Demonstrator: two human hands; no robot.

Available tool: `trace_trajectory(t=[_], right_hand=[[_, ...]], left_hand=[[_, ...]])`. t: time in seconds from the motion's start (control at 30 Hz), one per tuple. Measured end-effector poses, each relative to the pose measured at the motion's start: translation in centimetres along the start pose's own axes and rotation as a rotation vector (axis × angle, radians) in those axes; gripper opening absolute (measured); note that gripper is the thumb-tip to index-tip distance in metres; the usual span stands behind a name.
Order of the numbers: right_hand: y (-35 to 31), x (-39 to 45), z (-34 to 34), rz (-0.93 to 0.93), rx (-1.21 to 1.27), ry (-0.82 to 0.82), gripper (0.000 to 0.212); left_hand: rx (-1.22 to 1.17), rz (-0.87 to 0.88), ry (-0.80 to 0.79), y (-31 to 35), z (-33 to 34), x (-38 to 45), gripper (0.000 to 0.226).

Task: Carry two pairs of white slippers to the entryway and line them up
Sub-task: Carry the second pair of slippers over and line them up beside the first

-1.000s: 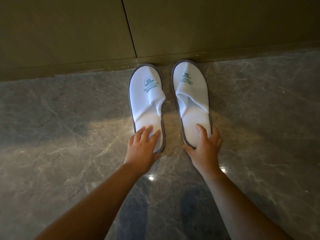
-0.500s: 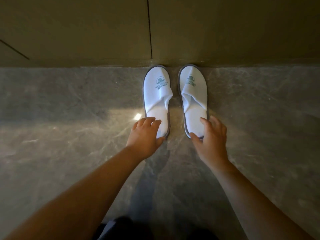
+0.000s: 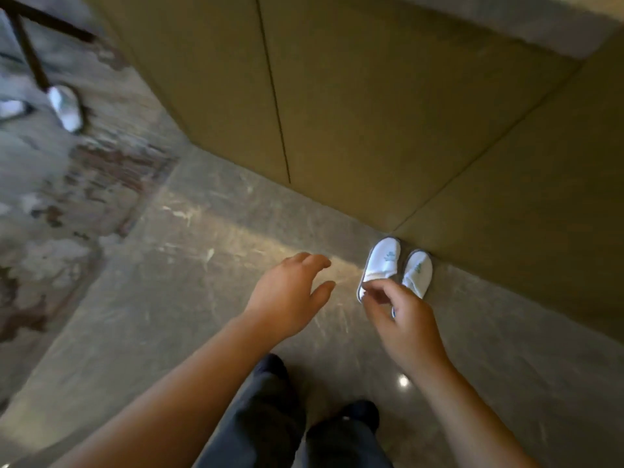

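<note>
One pair of white slippers with grey trim and a green logo stands side by side on the marble floor, toes against the olive wall: the left slipper [image 3: 383, 261] and the right slipper [image 3: 418, 273]. My right hand [image 3: 403, 319] hovers above their heels with fingers loosely curled and holds nothing. My left hand [image 3: 290, 293] is open in the air to the left of the pair. Far off at the upper left lies another white slipper [image 3: 66, 108], with the edge of a second slipper [image 3: 10, 108] at the frame's border, both blurred.
Olive wall panels [image 3: 337, 96] run along the floor and meet in a corner right behind the pair. A dark furniture leg [image 3: 28, 49] stands by the far slippers on patterned carpet [image 3: 50, 197]. My dark trouser legs [image 3: 270, 417] show below.
Both hands have lifted off the slippers' heels and the pair stays against the wall. The view has risen and swung left, bringing the far slippers and carpet into sight.
</note>
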State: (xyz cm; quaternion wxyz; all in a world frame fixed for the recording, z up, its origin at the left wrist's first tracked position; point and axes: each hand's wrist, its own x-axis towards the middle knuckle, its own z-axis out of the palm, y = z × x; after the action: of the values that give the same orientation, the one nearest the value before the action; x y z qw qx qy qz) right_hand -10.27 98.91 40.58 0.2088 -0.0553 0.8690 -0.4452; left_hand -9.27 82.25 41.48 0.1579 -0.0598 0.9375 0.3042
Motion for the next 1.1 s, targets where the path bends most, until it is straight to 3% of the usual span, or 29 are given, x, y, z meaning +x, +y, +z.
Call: trace_trajectory(t=[0.23,0.5,0.7,0.8,1.1], right_hand=[[-17.2,-2.6,3.4,-0.212,0.0,-0.129,0.007],[-25.2,-1.5,9.7,-0.246,0.032,-0.347,0.009],[-29.9,6.3,15.7,-0.295,-0.015,-0.47,0.018],[-34.5,12.4,19.5,-0.336,-0.051,-0.556,0.009],[-53.6,25.1,32.1,-0.752,-0.198,-0.836,0.012]], left_hand=[[-0.108,-0.164,0.276,-3.8,-15.1,-9.8,0.037],[-0.239,-0.279,0.437,-9.6,-22.5,-13.9,0.034],[-0.3,-0.414,0.565,-16.8,-27.6,-11.4,0.031],[-0.338,-0.512,0.629,-20.9,-31.6,-9.3,0.03],[-0.535,-0.786,0.831,-31.0,-41.5,-7.6,0.026]])
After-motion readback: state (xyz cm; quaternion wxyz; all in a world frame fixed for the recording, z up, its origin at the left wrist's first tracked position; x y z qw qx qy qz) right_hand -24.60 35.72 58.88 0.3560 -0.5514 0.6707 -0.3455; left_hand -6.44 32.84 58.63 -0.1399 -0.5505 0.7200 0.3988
